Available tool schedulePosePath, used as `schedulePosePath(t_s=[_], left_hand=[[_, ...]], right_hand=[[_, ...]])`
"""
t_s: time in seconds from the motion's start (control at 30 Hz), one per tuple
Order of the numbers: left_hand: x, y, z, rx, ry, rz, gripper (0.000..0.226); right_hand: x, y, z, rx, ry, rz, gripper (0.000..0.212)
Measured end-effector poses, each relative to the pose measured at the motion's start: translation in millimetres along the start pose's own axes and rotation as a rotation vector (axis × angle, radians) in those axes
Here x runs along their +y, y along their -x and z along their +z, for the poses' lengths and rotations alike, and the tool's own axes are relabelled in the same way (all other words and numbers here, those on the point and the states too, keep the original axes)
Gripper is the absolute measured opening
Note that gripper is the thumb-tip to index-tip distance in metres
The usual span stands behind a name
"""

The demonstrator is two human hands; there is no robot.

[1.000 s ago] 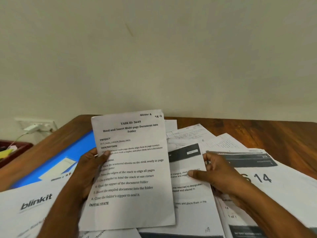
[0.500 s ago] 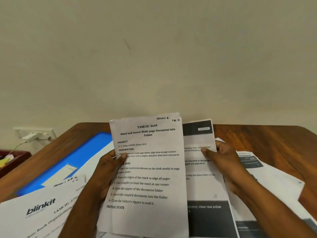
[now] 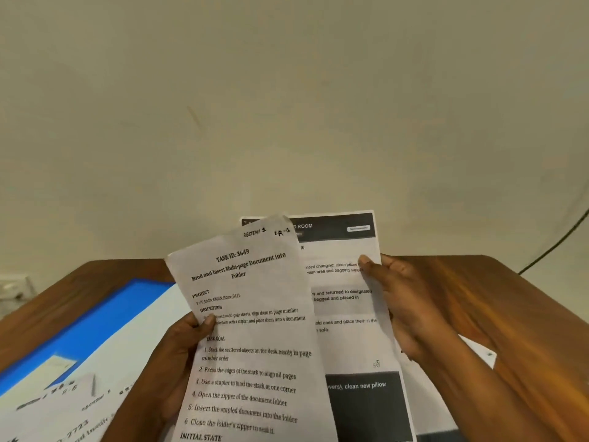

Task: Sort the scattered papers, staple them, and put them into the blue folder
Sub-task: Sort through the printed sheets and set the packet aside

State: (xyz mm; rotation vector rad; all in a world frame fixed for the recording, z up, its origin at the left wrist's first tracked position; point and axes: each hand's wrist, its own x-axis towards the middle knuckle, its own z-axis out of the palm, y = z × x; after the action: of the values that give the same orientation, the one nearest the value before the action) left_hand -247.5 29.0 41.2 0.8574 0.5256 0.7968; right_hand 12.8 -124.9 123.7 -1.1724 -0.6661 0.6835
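Background: plain cream wall (image 3: 287,106) is seen behind a brown wooden desk (image 3: 497,301); a dark cable (image 3: 554,247) runs down the wall at the desk's far right edge.
Landmark: the task sheet (image 3: 255,330), headed "TASK ID: 3649", is held raised above the desk near the middle of the view, tilted with its top leaning right.
Left hand: the left hand (image 3: 178,355) is closed on the task sheet's left edge, thumb pressed on the printed face, fingers hidden behind the paper.
Second sheet: a page with dark bands (image 3: 347,301), marked "ROOM" at its top, is held directly behind and to the right of the task sheet, partly covered by it.
Right hand: the right hand (image 3: 401,301) grasps the banded page at its right edge, thumb laid on the front.
Blue folder: the blue folder (image 3: 95,317) lies flat on the desk to the left of the task sheet, with a pale label near its lower end.
Scattered papers: loose papers (image 3: 73,406) overlap the folder's near side, lower left of the task sheet; their writing is blurred.
Further sheets: more white paper (image 3: 475,349) is seen on the desk to the right of the task sheet, beneath the right forearm.
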Motion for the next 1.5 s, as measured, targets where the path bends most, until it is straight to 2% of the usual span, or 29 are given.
schedulePosePath(t_s=[0.5, 0.77, 1.1, 1.27, 1.33, 1.37, 1.43, 1.5], left_hand=[[-20.5, -10.0, 10.3, 0.058, -0.092, 0.032, 0.037], [-23.9, -12.4, 15.8, 0.131, -0.252, 0.135, 0.028], [-29.5, -19.8, 16.5, 0.216, -0.294, 0.179, 0.03], [-30.3, -24.8, 13.5, 0.256, -0.357, 0.242, 0.039], [-31.0, -25.0, 13.7, 0.251, -0.379, 0.279, 0.044], [-31.2, -24.5, 13.3, 0.241, -0.388, 0.292, 0.046], [-31.6, -22.2, 13.5, 0.21, -0.406, 0.317, 0.048], [-32.2, -20.5, 14.3, 0.18, -0.443, 0.34, 0.041]], right_hand=[[4.9, 16.0, 21.1, -0.168, 0.237, -0.108, 0.023], [18.4, 9.9, 20.8, -0.114, 0.194, -0.055, 0.022], [32.5, 9.2, 24.6, -0.058, 0.176, 0.013, 0.027], [34.4, 12.7, 29.2, -0.064, 0.13, -0.041, 0.036], [39.2, 9.0, 28.0, -0.085, 0.084, -0.049, 0.051], [39.7, 7.8, 28.1, -0.085, 0.091, -0.068, 0.052], [38.3, 8.8, 29.2, -0.103, 0.161, -0.112, 0.029], [41.6, 7.1, 28.8, -0.103, 0.255, -0.119, 0.02]])
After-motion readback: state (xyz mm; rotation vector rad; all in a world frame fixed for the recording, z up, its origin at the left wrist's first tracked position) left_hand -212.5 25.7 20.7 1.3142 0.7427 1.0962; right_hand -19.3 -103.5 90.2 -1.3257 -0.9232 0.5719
